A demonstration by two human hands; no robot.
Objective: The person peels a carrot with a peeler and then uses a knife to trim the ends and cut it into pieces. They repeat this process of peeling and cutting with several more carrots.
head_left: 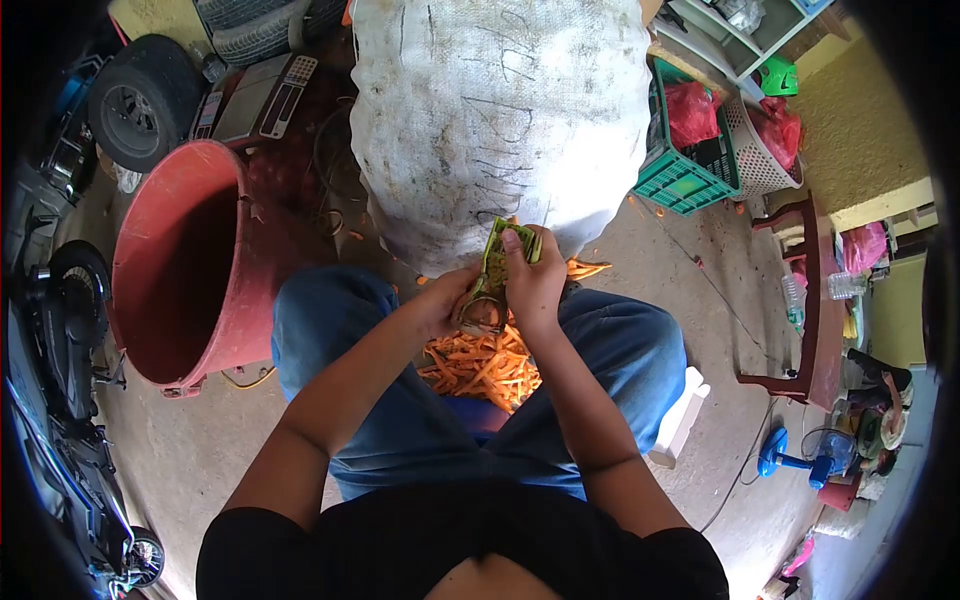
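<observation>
Between right hand (535, 280) and left hand (448, 300), gripped by both, a green tool (495, 264).

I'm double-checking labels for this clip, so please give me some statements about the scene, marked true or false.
1. The right hand grips a yellow-green, elongated tool. True.
2. Thin orange shredded strips lie below the hands, between the knees. True.
3. The large red plastic tub stands on the person's right. False: the tub is on the left.
4. The bulky white woven sack has no writing. False: the sack bears dark handwriting.
5. A red plastic bag sits in the green plastic crate. True.
</observation>
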